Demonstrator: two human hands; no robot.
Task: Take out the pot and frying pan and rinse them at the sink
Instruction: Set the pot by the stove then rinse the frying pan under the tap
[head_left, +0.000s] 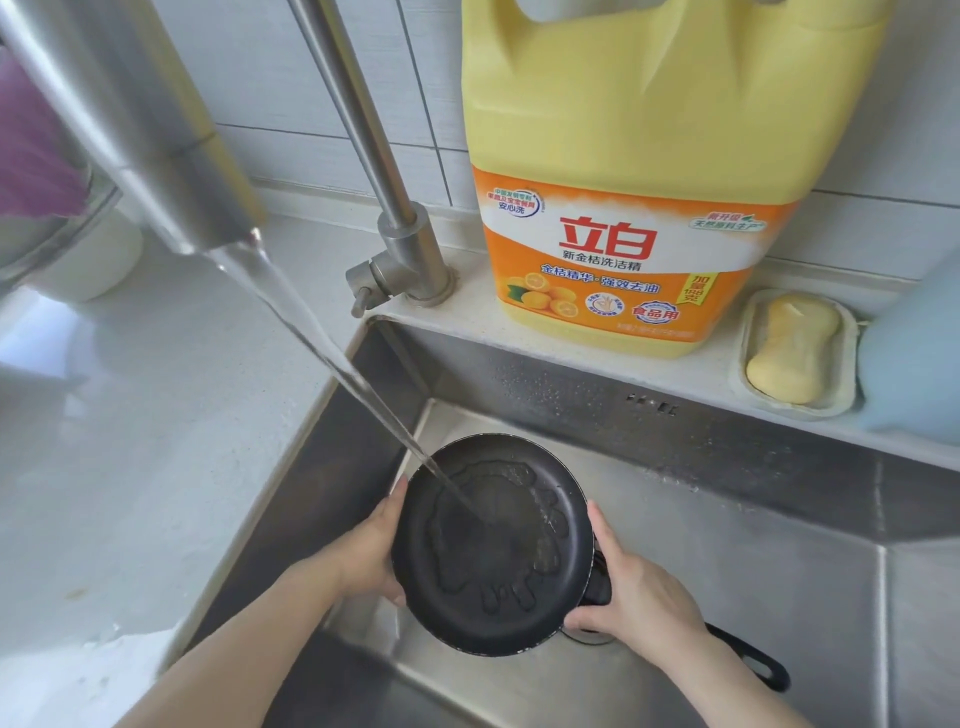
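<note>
A small black frying pan (493, 545) is held tilted over the steel sink (727, 545), its inside facing me. Water runs from the faucet spout (171, 171) in a stream (332, 358) onto the pan's middle and spreads in a puddle. My left hand (371, 551) holds the pan's left rim, fingers behind it. My right hand (634, 592) grips the right rim where the handle joins. The black handle (753, 662) sticks out to the lower right past my wrist. No pot is in view.
A big yellow dish-soap jug (639, 208) stands on the ledge behind the sink, beside the faucet base (405, 265). A yellow soap bar in a dish (795, 348) and a pale blue object (919, 353) sit to its right. The white counter (130, 415) lies to the left.
</note>
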